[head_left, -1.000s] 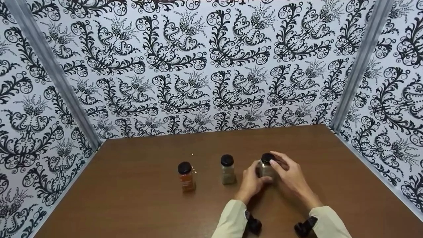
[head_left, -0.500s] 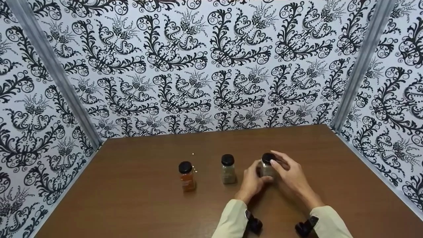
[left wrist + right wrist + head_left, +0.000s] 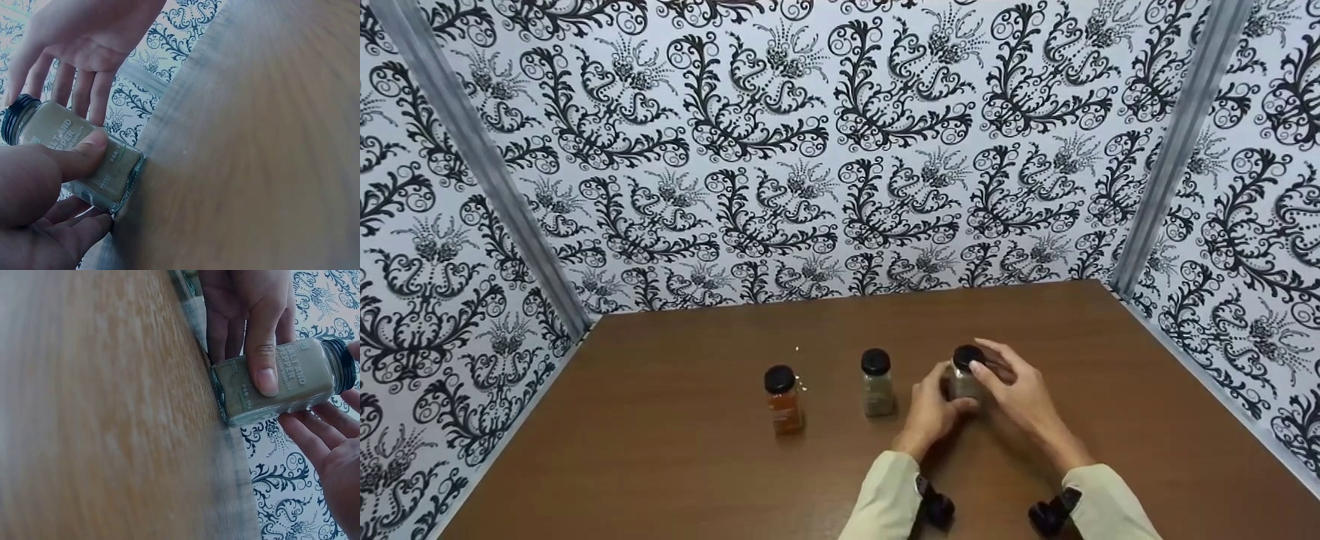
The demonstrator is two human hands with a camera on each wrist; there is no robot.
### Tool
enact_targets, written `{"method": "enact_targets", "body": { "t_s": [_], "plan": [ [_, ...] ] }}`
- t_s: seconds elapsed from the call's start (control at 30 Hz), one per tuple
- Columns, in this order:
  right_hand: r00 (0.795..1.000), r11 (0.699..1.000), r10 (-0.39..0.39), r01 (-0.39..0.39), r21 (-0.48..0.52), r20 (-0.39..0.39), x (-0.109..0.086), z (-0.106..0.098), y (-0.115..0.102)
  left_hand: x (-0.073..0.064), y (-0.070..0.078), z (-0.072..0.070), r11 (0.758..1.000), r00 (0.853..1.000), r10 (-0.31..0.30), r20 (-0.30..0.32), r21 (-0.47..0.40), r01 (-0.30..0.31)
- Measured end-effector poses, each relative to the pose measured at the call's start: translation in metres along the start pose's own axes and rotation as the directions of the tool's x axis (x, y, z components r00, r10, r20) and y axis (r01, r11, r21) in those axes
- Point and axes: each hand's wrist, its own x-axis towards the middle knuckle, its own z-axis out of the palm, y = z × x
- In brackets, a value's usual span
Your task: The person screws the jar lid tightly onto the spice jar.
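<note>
A square glass salt and pepper shaker (image 3: 964, 385) with a black lid (image 3: 966, 358) stands upright at the right of the table. Its printed label shows in both wrist views. My left hand (image 3: 928, 416) grips the glass body low down, the thumb laid across the label (image 3: 291, 364) and the fingers round the far side. At the top, my right hand (image 3: 1024, 397) pinches the lid between thumb and fingers. In the left wrist view its other fingers (image 3: 84, 93) stretch down behind the shaker (image 3: 115, 174).
To the left stands a similar greenish spice jar (image 3: 877, 394), and further left an orange one (image 3: 785, 412), both black-lidded. Small pale crumbs (image 3: 802, 388) lie by the orange jar. Patterned walls (image 3: 840, 150) enclose the brown table (image 3: 660, 450) at the back and sides.
</note>
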Motion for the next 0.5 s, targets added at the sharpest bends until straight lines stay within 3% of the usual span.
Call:
{"method": "enact_targets", "body": {
  "t_s": [0.33,0.5],
  "plan": [
    [1.000,0.999,0.018,-0.019,-0.048,-0.004,-0.0001,0.0004,0.0010,-0.0013,-0.0013,0.0000,1.000,1.000,0.018,0.000,-0.005,-0.018],
    [1.000,1.000,0.022,-0.022,-0.019,0.001,-0.0004,-0.0006,-0.0003,-0.0007,-0.0009,0.0002,1.000,1.000,0.021,-0.009,-0.005,-0.021]
  ]
}}
